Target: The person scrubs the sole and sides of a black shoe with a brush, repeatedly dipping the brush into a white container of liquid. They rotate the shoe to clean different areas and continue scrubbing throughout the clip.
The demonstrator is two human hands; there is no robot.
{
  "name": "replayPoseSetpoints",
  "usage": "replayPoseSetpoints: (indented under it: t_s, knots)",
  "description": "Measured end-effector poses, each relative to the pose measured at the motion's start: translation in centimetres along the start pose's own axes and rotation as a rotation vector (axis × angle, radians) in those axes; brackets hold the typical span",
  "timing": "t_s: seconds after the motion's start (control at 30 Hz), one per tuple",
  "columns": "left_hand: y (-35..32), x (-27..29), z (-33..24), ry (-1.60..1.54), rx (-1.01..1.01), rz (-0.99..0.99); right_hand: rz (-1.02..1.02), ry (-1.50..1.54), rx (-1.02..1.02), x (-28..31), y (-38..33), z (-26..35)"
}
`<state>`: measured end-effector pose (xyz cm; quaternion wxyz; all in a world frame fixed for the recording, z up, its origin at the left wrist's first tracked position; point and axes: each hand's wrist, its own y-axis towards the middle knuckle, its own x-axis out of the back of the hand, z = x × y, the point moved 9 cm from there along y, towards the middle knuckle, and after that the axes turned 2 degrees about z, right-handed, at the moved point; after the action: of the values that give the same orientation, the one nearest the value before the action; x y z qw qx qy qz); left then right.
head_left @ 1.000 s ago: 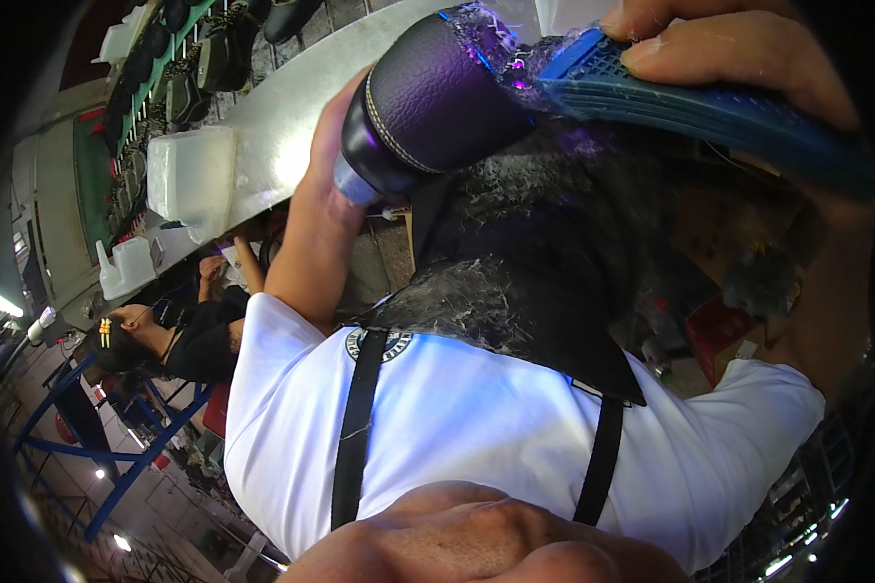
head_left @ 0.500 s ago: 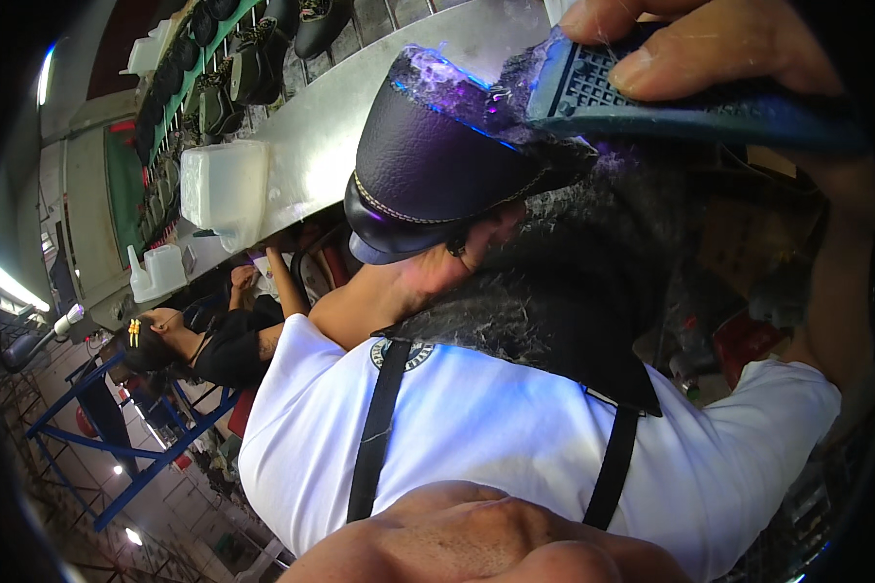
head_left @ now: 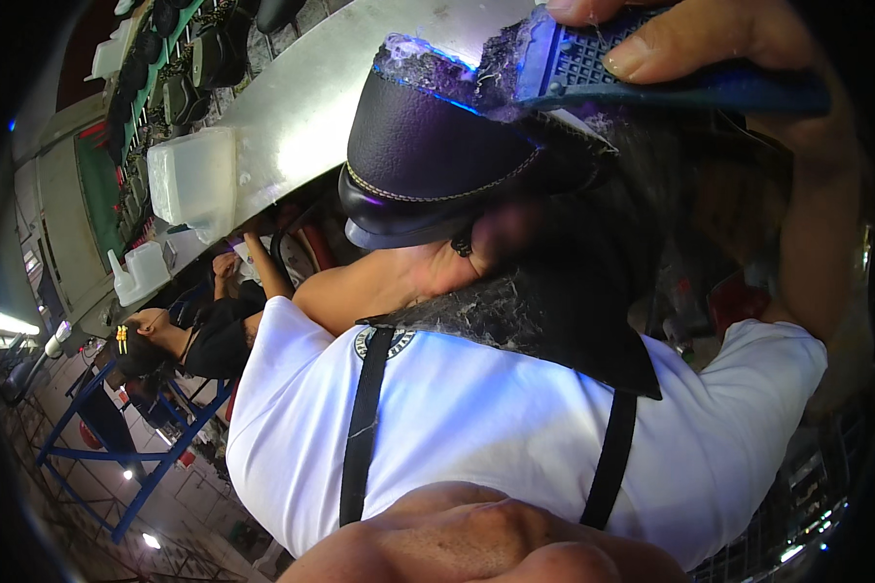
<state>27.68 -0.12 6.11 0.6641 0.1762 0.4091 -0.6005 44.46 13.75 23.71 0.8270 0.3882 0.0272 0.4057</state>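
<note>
A black leather shoe (head_left: 428, 146) with pale stitching is held up before me. Its upper edge carries whitish stringy residue and a bright violet-blue line. From below, my left hand (head_left: 501, 238) supports the shoe, its fingers partly hidden behind it. A blue-handled brush (head_left: 593, 73) with a grid-textured grip is pinched in my right hand (head_left: 671, 44). Its dark bristles (head_left: 504, 68), matted with pale strands, touch the shoe's upper edge. Part of the right hand is cut off by the frame's top.
Beyond the shoe runs a metal worktable (head_left: 301, 107). A translucent plastic container (head_left: 192, 183) and a white spouted bottle (head_left: 141, 272) stand along it. Several dark shoes (head_left: 219, 58) line a rack at far left. Another person (head_left: 214, 340) sits at the left. A black apron (head_left: 525, 330) covers my chest.
The brush has shifted left along the shoe's edge and its handle lies more level. The shoe sits slightly further left, and the whole view has moved a little.
</note>
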Motion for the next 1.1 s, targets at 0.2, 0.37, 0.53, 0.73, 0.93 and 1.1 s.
replayPoseSetpoints:
  t_s: [0.2, 0.37, 0.53, 0.73, 0.93, 1.1]
  knots:
    - [0.2, 0.5, 0.4, -0.043, 0.012, -0.038, -0.047, -0.065, -0.108, -0.1, -1.2, -0.3]
    - [-0.1, 0.9, 0.2, -0.029, -0.024, -0.045, -0.092, -0.072, -0.296, -0.6, -1.7, -0.4]
    - [-0.2, 0.6, 0.5, 0.005, 0.004, -0.077, -0.094, 0.022, -0.285, -0.9, -2.2, -0.8]
    - [-0.5, 1.1, 0.3, 0.008, -0.005, -0.054, 0.035, 0.035, 0.226, -1.7, -5.0, -3.4]
    - [-0.4, 0.9, 0.5, 0.012, 0.033, -0.011, 0.226, -0.091, -0.314, -2.5, -3.0, 0.2]
    - [-1.1, -0.5, -0.3, 0.159, 0.01, 0.027, 0.045, 0.014, -0.413, -1.8, -7.2, 0.1]
